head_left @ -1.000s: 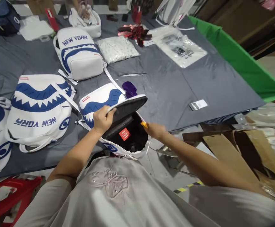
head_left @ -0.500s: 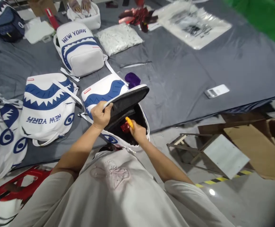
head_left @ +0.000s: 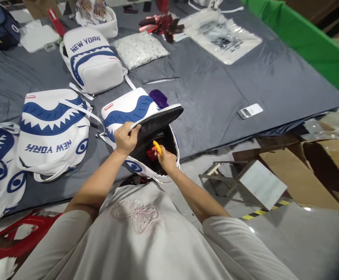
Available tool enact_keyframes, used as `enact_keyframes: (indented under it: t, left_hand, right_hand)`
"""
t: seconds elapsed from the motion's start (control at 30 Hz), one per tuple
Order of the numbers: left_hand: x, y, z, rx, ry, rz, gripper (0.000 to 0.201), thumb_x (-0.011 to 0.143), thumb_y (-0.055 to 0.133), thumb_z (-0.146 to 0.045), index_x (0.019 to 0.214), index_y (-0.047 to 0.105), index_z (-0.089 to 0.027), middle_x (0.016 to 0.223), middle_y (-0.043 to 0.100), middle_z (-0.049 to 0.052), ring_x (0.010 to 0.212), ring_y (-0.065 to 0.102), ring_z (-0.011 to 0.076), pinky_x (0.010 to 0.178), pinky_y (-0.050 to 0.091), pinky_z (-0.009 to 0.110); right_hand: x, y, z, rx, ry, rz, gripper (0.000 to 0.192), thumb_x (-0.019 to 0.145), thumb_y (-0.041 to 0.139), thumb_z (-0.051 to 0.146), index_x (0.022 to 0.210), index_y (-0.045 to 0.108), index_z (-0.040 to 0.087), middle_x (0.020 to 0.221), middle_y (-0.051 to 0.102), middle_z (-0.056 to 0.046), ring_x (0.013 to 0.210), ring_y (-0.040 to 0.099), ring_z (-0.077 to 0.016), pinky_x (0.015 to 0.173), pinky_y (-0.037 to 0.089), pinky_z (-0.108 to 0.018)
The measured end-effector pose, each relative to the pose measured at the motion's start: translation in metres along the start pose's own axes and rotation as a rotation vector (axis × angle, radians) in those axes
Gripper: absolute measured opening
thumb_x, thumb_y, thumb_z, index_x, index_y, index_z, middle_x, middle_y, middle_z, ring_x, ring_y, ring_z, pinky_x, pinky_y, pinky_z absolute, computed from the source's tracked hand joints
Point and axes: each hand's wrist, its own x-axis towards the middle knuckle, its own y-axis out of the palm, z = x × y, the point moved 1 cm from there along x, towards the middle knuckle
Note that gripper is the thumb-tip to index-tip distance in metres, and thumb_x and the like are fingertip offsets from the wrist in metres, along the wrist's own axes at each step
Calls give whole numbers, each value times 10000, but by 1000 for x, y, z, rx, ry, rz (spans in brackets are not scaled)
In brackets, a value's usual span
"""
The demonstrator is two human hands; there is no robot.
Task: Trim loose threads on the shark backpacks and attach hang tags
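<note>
A white backpack (head_left: 125, 107) with a blue wave pattern lies on the grey-covered table, its top facing me and its black inside showing. My left hand (head_left: 126, 139) is closed on the edge of its raised flap, thumb over the black lining. Inside the opening, my right hand (head_left: 167, 160) is closed round a small yellow tool (head_left: 157, 148), too small to name exactly. Just beyond the tool's tip is a shiny red piece (head_left: 151, 154) against the dark lining. A purple soft item (head_left: 158, 98) sits behind the flap.
More white backpacks lie left (head_left: 54, 132) and behind (head_left: 95, 58). Farther off are a filled plastic packet (head_left: 140, 49), red strips (head_left: 162, 25), a clear bag (head_left: 223, 37) and another person's hands (head_left: 95, 7). A white phone-like device (head_left: 250, 111) lies right; a stool (head_left: 259, 184) stands below.
The view has swung to the right, so the table things appear farther left. Both hands keep their holds; the right hand with the yellow tool has shifted only slightly inside the backpack.
</note>
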Motion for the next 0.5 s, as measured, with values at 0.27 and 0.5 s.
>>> enact_keyframes:
  t: [0.27, 0.5]
  left_hand:
    - [-1, 0, 0, -16, 32, -8, 373, 976, 519, -429, 697, 583, -189, 573, 553, -19, 517, 503, 98, 548, 346, 246]
    - [0, 2, -5, 6, -36, 85, 390, 980, 486, -486, 755, 606, -191, 647, 620, 5, 582, 570, 115, 595, 407, 248]
  right_hand:
    - [-1, -15, 5, -22, -2, 82, 445, 1018, 408, 358, 1405, 471, 148, 976, 739, -106, 854, 686, -220, 627, 347, -268]
    - [32, -73, -20, -79, 25, 224, 384, 990, 497, 446, 1239, 576, 164, 959, 728, -123, 850, 687, -259, 648, 422, -288]
